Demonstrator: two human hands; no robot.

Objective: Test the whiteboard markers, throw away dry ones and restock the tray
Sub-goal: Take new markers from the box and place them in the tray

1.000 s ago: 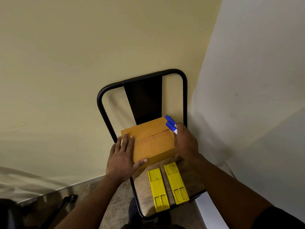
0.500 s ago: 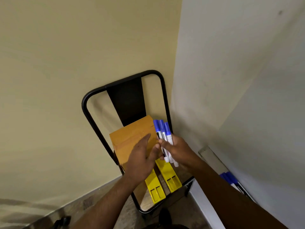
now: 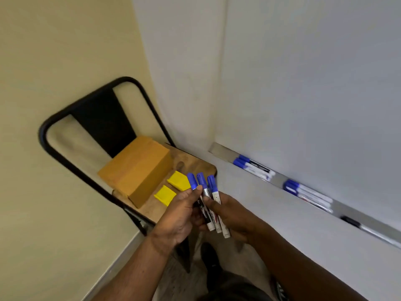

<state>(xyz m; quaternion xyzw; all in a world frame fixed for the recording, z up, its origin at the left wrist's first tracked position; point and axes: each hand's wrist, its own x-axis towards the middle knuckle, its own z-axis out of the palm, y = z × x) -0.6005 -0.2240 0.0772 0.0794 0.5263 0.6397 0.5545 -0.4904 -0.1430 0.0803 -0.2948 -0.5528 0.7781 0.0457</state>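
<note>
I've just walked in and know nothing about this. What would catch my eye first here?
Probably the three blue-capped markers at the centre, fanned out and held between the left hand and the right hand. Behind them, a brown cardboard box and two yellow pieces sit on the seat of a black-framed chair. To the right, more blue-capped markers lie in the metal tray under the whiteboard.

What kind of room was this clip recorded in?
Probably a classroom or meeting room corner: a wall-mounted whiteboard with a metal tray holding blue-capped markers, and a chair serving as a stand for a cardboard box.
</note>
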